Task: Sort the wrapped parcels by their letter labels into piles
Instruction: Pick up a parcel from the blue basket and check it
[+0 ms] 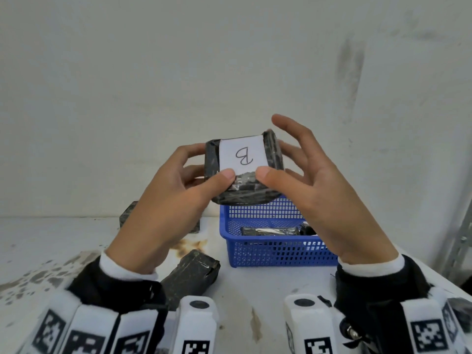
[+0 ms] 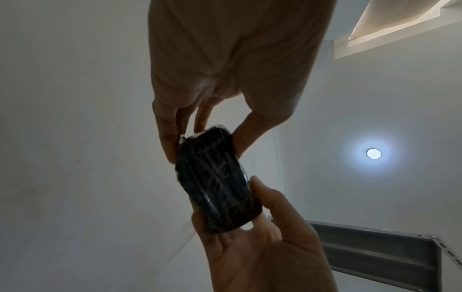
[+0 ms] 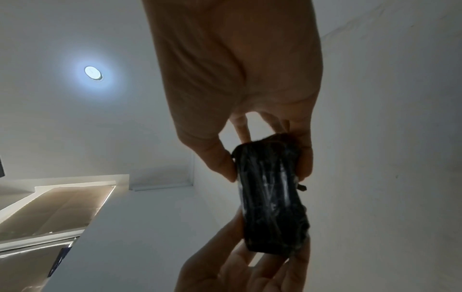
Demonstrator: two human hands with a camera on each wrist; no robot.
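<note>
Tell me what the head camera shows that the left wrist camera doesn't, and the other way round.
Only the head view shows the white label with the letter B on the held parcel, the blue basket below it, and two more parcels on the table, one near, one farther back. Only the left wrist view shows the parcel's dark unlabelled underside, a ceiling light and a metal shelf. Both show the left hand and right hand holding the parcel between them.

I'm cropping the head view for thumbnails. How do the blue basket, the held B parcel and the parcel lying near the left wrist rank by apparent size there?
1. Blue basket, largest.
2. B parcel, held up near the camera by both hands, so its size is flattered.
3. Parcel near the left wrist, partly hidden, so unsure.
</note>
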